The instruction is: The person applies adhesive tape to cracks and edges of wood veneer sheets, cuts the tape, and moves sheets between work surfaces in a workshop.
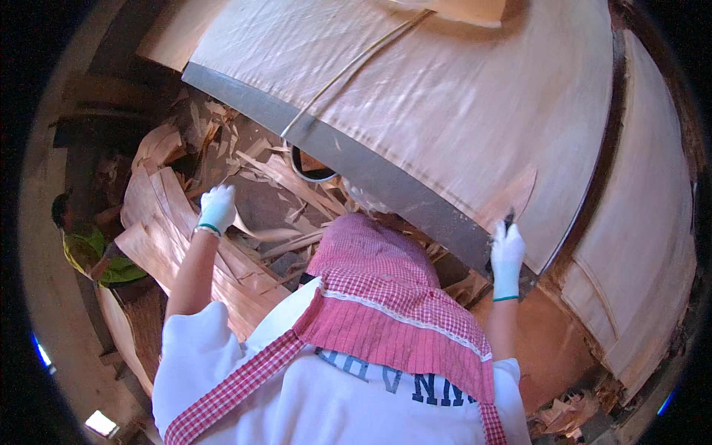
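Observation:
My left hand [217, 208], in a white glove with a green cuff, is closed above a heap of veneer scraps [185, 237]; what it holds, if anything, is hidden. At the near right corner of the table, my right hand [507, 254], gloved alike, grips a slim black-ended tool [509, 216] whose kind I cannot make out. Just beyond that hand, a darker pointed veneer piece [513, 194] lies on the broad pale veneer sheet [415, 111]. The sheet covers most of the table, leaving a grey edge strip [371, 167] bare.
A cord [348, 70] crosses the sheet and hangs over the edge near a round dark-rimmed container [315, 172]. More veneer [630, 222] lies beyond a dark gap at right. Torn scraps [567, 415] lie at lower right. Another person [93, 248] is at far left.

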Motion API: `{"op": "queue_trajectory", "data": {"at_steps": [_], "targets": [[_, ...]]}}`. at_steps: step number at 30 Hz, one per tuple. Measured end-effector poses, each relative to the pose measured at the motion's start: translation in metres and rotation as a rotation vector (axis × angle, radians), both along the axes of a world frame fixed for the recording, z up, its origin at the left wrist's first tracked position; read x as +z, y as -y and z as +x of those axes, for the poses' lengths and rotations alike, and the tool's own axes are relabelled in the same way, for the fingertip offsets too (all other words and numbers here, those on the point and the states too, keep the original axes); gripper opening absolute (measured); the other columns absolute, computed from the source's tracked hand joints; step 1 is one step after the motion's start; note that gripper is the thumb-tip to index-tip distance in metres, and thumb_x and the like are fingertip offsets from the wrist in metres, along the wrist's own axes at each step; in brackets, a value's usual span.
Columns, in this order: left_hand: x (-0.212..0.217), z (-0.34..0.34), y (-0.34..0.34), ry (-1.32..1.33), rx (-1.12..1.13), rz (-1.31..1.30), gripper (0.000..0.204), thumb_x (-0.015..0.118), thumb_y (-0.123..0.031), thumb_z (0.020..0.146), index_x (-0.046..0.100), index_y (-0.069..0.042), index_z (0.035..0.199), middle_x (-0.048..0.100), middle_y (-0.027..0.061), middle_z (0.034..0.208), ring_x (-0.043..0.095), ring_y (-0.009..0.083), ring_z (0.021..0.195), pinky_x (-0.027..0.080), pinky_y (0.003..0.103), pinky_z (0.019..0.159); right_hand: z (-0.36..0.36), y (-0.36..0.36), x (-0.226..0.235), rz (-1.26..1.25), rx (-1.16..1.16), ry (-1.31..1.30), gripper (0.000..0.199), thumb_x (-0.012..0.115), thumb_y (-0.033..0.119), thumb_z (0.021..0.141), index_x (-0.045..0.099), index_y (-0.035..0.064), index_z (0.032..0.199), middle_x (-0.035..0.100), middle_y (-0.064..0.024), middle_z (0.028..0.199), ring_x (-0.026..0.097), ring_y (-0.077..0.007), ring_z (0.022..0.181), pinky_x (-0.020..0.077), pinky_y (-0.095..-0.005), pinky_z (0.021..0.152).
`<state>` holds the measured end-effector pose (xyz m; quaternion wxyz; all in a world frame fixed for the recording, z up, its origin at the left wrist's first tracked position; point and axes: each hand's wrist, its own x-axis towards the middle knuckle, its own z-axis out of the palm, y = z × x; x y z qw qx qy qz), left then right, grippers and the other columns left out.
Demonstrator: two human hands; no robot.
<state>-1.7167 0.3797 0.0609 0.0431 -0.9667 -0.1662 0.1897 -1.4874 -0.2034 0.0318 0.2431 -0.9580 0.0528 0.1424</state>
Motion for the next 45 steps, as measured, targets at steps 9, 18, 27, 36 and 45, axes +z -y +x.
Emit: {"op": "queue_trajectory", "data": {"at_steps": [9, 18, 27, 36, 45], "targets": [[-0.140, 0.036, 0.121, -0.023, 0.193, -0.435, 0.019, 0.055, -0.015, 0.082, 0.064, -0.007, 0.097, 0.067, 0.0181, 0.092, 0.065, 0.0371, 0.090, 0.052, 0.047, 0.077, -0.034, -0.074, 0.081, 0.413, -0.301, 0.189, 0.020, 0.050, 0.019, 0.098, 0.053, -0.0003, 0.093, 0.057, -0.0066, 0.076, 0.055, -0.0151, 0.063, 0.0463, -0.0314, 0.061], [-0.141, 0.029, 0.118, 0.410, -0.053, -0.689, 0.028, 0.061, -0.008, 0.078, 0.062, -0.008, 0.105, 0.060, 0.0149, 0.106, 0.060, 0.0371, 0.097, 0.050, 0.045, 0.082, -0.156, -0.166, 0.028, 0.448, -0.226, -0.175, 0.023, 0.058, 0.024, 0.095, 0.057, 0.0041, 0.085, 0.054, -0.0014, 0.067, 0.051, -0.0100, 0.055, 0.0430, -0.0280, 0.053], [-0.204, 0.096, 0.164, 0.083, -0.637, -0.370, 0.022, 0.058, -0.016, 0.081, 0.064, -0.006, 0.100, 0.067, 0.0103, 0.094, 0.065, 0.0275, 0.081, 0.050, 0.041, 0.075, -0.215, -0.191, 0.013, 0.289, 0.045, -0.232, 0.023, 0.056, 0.025, 0.094, 0.061, 0.0024, 0.098, 0.062, -0.0192, 0.092, 0.063, -0.0358, 0.084, 0.0486, -0.0408, 0.075], [-0.192, 0.119, 0.176, -0.383, -0.818, -0.018, 0.048, 0.062, -0.047, 0.081, 0.070, -0.005, 0.102, 0.068, 0.0090, 0.101, 0.062, 0.0234, 0.092, 0.045, 0.039, 0.083, -0.225, -0.158, 0.017, 0.200, 0.026, -0.202, 0.030, 0.052, 0.029, 0.094, 0.065, 0.0027, 0.096, 0.065, -0.0207, 0.096, 0.063, -0.0361, 0.089, 0.0491, -0.0447, 0.078], [-0.177, 0.090, 0.218, -0.026, -1.107, -0.535, 0.023, 0.058, -0.028, 0.085, 0.064, -0.016, 0.104, 0.067, 0.0067, 0.085, 0.066, 0.0273, 0.080, 0.049, 0.046, 0.072, -0.269, -0.092, -0.004, 0.281, -0.055, -0.072, 0.029, 0.049, 0.028, 0.096, 0.058, 0.0003, 0.099, 0.062, -0.0223, 0.096, 0.059, -0.0399, 0.093, 0.0471, -0.0462, 0.078]]}}
